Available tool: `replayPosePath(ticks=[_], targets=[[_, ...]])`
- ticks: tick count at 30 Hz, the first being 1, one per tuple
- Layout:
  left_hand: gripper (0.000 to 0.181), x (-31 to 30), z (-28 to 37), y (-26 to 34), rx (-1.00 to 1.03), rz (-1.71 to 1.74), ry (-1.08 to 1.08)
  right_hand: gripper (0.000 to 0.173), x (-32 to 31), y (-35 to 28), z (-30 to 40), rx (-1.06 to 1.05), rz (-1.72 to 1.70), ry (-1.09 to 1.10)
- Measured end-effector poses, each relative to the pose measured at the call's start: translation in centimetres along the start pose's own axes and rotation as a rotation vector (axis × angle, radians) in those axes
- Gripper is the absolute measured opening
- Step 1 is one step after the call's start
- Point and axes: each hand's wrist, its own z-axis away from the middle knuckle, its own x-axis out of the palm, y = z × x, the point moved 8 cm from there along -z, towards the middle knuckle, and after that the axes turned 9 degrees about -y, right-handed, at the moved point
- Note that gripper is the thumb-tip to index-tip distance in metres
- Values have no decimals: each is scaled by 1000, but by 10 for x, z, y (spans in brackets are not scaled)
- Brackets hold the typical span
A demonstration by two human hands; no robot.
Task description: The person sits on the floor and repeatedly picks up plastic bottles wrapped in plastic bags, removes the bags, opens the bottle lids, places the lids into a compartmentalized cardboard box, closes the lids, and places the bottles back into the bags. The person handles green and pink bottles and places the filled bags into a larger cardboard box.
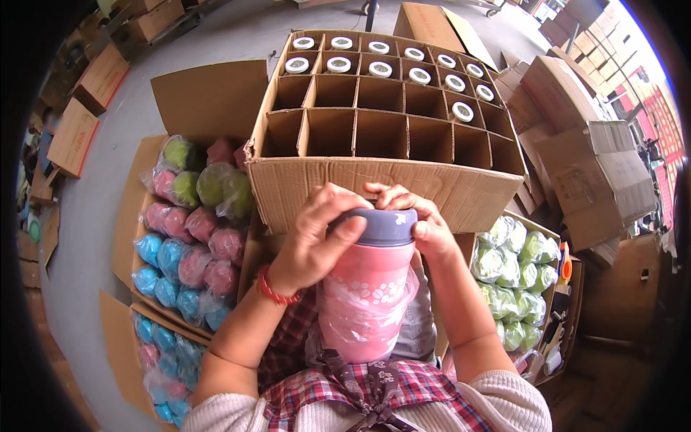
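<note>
Between my forearms stands a pink flask (372, 270) with a white floral print, its lower body wrapped in clear plastic. Its grey-purple lid (387, 227) is between both hands. My left hand (329, 227) grips the lid's left side, thumb across the front. My right hand (418, 213) holds the right side, thumb on the rim and fingers bent over the top. What the fingertips touch on top is partly hidden. Just beyond is a cardboard carton (378, 178) with dividers. White-rimmed round tops (380, 69) fill its two far rows, and one more (462, 112) sits in the third row.
At left, open cartons (127, 216) hold plastic-wrapped pink (202, 224), green and blue rounded items (168, 258). At right, another carton (553, 232) holds wrapped pale-green items (513, 275), with an orange object (565, 267) beside it. Stacked cardboard boxes (583, 173) stand farther right on the grey floor.
</note>
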Motion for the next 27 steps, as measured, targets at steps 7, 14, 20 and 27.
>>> replayPosePath(ticks=[7,14,20,27], targets=[[36,10,14,-55,-205,833,0,38,23,-47,-25,414,822,77],[36,-6,-42,37,157,-38,-1,39,-28,7,-40,201,-340,289],[23,31,-49,35,153,-262,-162,55,-34,25,26,441,-248,621],[23,-3,4,-63,-45,760,-97,49,6,-65,-1,604,873,339]])
